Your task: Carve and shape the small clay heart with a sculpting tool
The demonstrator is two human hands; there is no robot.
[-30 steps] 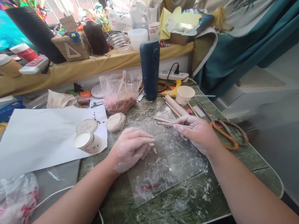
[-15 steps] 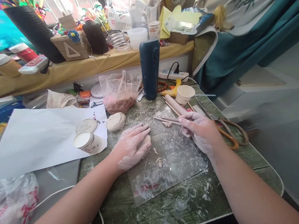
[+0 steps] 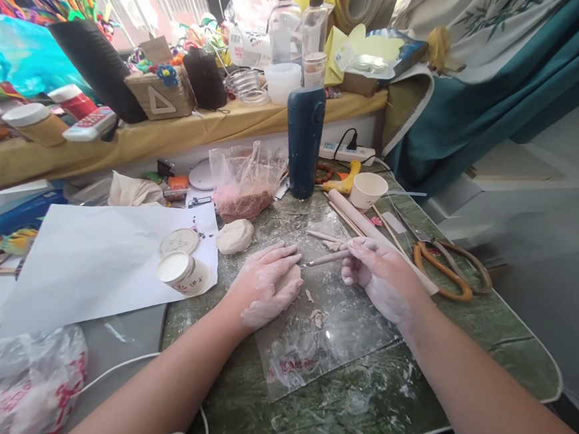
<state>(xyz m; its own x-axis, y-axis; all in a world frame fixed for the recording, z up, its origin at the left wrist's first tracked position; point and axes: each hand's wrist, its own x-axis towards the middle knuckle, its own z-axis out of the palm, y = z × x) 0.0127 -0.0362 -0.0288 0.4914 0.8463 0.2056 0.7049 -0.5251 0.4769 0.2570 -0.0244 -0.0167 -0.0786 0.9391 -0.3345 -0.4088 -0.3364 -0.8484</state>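
My left hand lies with its fingers stretched out over a pale, flat piece of clay, most of which it covers. Between the thumb and fingers of my right hand is a slim, pen-shaped tool. Its narrow, darker tip points left, close to the clay under my left hand. White powder coats both hands. Beneath them is a clear plastic sheet with clay scraps on it. A rounded lump of clay sits just beyond my left hand.
Right of my right hand lie a rolling pin and large scissors. Behind stand a paper cup, a blue bottle and a bag of pinkish clay. A tipped cup of white powder rests on white paper.
My right hand has raised another slim tool off the sheet and swung its tip down toward the clay. A pale stick stays behind on the sheet. The whole view has shifted slightly.
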